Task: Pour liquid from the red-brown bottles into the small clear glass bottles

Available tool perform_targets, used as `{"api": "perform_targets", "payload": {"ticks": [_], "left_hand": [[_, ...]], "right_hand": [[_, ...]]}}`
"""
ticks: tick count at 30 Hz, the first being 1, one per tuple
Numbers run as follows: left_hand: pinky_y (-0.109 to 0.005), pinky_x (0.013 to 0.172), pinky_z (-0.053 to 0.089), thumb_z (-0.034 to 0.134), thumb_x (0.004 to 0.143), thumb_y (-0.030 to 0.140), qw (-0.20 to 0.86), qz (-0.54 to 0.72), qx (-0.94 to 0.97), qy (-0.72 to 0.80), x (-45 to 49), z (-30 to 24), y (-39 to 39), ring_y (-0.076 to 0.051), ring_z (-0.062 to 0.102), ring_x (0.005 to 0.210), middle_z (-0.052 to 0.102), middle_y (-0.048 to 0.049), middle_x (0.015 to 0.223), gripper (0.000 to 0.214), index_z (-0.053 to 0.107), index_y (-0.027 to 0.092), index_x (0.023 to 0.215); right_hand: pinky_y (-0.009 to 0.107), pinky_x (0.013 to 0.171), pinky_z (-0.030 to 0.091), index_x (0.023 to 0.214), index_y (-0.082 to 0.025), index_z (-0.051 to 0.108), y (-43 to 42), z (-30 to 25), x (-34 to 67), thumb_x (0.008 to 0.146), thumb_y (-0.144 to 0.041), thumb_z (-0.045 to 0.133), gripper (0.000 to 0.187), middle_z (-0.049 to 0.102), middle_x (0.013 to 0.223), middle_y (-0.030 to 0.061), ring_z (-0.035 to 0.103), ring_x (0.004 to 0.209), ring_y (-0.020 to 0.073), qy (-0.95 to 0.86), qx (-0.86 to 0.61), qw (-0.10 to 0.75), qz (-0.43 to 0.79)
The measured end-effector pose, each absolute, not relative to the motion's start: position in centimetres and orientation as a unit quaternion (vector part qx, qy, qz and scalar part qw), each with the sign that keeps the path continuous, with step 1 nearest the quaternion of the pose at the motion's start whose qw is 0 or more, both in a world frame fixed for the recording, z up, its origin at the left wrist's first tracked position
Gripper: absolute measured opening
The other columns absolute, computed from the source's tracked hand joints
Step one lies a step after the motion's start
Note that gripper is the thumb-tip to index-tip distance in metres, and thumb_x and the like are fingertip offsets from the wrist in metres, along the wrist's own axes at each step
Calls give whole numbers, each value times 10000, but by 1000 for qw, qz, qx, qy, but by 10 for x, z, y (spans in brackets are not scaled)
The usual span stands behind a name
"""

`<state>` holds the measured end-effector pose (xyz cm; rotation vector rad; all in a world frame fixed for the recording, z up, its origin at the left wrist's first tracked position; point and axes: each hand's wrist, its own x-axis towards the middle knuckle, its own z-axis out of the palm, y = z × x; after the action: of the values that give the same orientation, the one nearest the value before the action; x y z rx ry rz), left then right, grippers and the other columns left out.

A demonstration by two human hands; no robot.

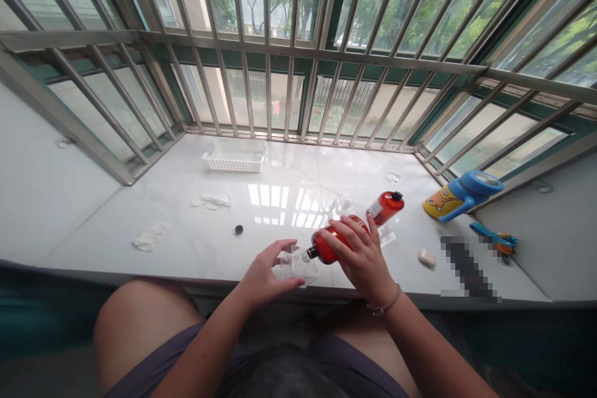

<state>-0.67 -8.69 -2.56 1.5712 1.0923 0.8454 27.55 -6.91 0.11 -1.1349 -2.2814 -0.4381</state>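
Red bottle [326,247] tipped toward a clear container [303,272]

In the head view, the red bottle is near the front edge of a glossy white counter [158,199], in front of the person. Its body is a strong, translucent orange-red, smooth and rounded at the shoulder, with bright highlights along the plastic. The shoulder narrows to a dark, ridged neck [313,252], which is exposed and slants down to the left. The right hand [361,255] is wrapped around the body, fingers curled over the top, so much of the surface is covered; how full it is, I cannot tell.

The neck points at the clear container, which the left hand [265,273] holds between thumb and fingers, spread fairly wide around its sides. The container is colourless, boxy and see-through, with straight edges catching the light. Whether neck and container touch is too fine to make out.

Just beyond the right hand is a second bottle [386,208] of the same red, with a pale label and a black top. A small round black cap [239,230] lies on the counter, left of the red bottle. Farther back is a white perforated basket [233,166]; a blue and yellow flask [459,194] is at the right.
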Motion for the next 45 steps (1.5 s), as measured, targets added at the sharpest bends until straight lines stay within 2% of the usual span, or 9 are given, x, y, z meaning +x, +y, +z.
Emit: {"api": "perform_targets", "payload": {"ticks": [33, 45], "left_hand": [[-509, 1091, 603, 917, 791, 375, 495, 343, 657, 454, -10, -41, -84, -348, 655, 1336, 693, -130, 1414, 731, 631, 264, 1454], [-510, 1102, 594, 922, 793, 378, 496, 337, 659, 454, -12, -46, -83, -346, 653, 1341, 684, -133, 1431, 738, 625, 263, 1459]], "right_hand": [[691, 1352, 114, 1497, -355, 623, -65, -4, 282, 998, -68, 624, 576, 690, 1490, 48, 559, 1450, 300, -847, -430, 260, -173], [673, 1354, 121, 1450, -350, 649, -64, -5, 284, 985, -48, 640, 555, 704, 1465, 44, 568, 1442, 297, -844, -432, 267, -173]]}}
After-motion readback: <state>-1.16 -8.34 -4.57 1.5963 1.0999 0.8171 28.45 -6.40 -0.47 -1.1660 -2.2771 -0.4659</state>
